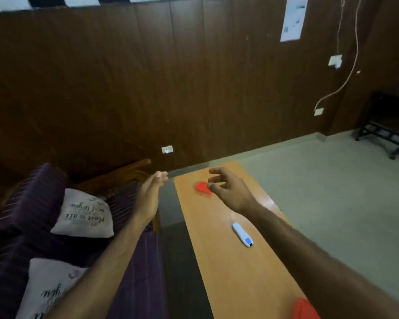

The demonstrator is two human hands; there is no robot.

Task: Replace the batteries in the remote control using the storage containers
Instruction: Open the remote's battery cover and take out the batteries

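Lying on the long wooden counter [228, 268] at centre right of the frame, the white remote control [242, 234] points diagonally, its blue-patched end toward the lower right; any label on it is too small to read. Nothing touches it. Above it in the frame, near the counter's far end, sits a red container [202, 187], partly hidden behind the right hand [228, 189]. That hand hovers over it with its grip loosely spread, fingers curled and apart, closed on nothing; whether a fingertip touches the red piece cannot be told. The left hand [151, 194] hangs to the left of the counter's edge, palm turned inward, fingers bent at the tips, empty. Another red shape [304, 309] shows at the bottom edge, beside the right forearm.

At lower left, two pale cushions [85, 215] with script lettering rest on a dark purple sofa [30, 203]; the writing appears upside down and blurred, not readable. A printed sheet [294, 18] hangs on the dark wood panel wall at upper right, its text illegible.
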